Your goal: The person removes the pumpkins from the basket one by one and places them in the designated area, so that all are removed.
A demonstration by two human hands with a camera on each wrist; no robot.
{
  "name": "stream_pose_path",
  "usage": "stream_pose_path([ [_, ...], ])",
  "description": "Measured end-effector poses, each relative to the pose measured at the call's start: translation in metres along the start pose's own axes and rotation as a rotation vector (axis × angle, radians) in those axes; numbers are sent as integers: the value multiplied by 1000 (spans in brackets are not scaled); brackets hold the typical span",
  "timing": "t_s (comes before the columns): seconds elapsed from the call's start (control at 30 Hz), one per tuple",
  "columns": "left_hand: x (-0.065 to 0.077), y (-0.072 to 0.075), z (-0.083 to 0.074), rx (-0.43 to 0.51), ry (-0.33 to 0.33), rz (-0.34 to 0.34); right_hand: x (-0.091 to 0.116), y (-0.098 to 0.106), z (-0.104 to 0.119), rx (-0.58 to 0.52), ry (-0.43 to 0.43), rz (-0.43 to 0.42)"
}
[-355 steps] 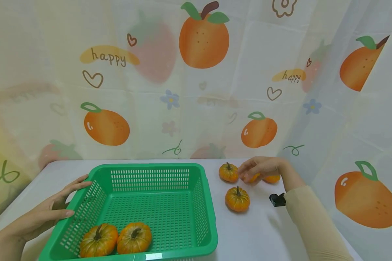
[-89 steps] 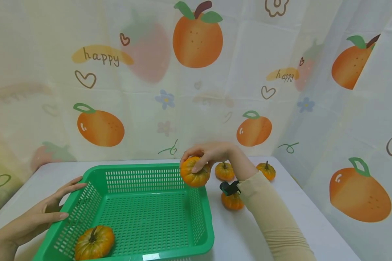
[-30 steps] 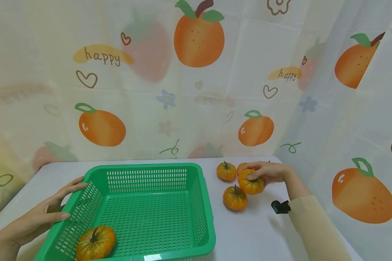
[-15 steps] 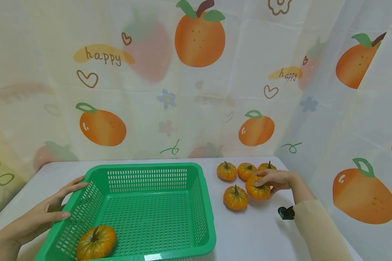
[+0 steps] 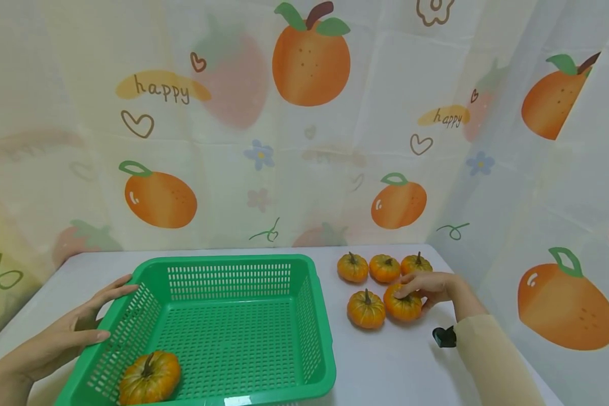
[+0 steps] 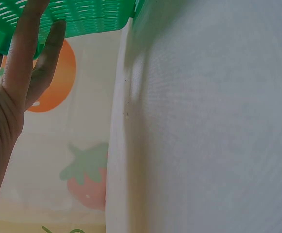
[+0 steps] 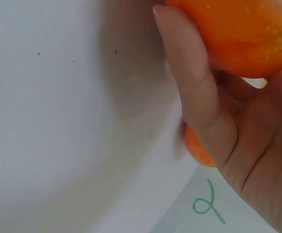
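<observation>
My right hand [image 5: 430, 285] grips a small orange pumpkin [image 5: 403, 305] from above and its right side, low over the table. In the right wrist view the same pumpkin [image 7: 242, 34] fills the upper right, with a finger along its side. Another pumpkin [image 5: 366, 309] sits just left of it, and a row of three more, one being the middle pumpkin [image 5: 384, 268], lies behind. My left hand [image 5: 56, 338] rests on the left rim of the green basket [image 5: 326, 338], fingers extended and spread. Inside its near left corner lies a pumpkin [image 5: 150, 378] with a curved stem.
The white table [image 5: 385, 372] runs back to a fabric curtain [image 5: 223, 169] printed with fruit, which also closes off the right side. A dark clip-like piece [image 5: 444, 337] hangs by the right sleeve [image 5: 492, 355].
One of the two pumpkins in the basket has left it. My right hand carried a pumpkin over the basket's right rim, then lowered it in front of the back row. The left hand stays.
</observation>
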State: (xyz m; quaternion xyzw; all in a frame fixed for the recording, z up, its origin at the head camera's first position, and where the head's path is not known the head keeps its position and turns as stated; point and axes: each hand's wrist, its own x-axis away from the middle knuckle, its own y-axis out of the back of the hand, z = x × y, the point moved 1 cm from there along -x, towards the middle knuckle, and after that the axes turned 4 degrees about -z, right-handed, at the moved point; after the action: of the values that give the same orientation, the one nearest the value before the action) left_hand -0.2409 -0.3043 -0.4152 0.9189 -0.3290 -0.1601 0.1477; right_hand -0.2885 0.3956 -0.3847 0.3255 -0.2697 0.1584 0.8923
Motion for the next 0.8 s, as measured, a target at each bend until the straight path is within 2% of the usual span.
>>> stream_pose_path([
  [0.27, 0, -2, 0, 66, -28, 14, -1, -1, -2, 10, -12, -9],
  [0.8, 0, -2, 2, 57, -23, 4, -2, -2, -2, 25, -9, -5],
])
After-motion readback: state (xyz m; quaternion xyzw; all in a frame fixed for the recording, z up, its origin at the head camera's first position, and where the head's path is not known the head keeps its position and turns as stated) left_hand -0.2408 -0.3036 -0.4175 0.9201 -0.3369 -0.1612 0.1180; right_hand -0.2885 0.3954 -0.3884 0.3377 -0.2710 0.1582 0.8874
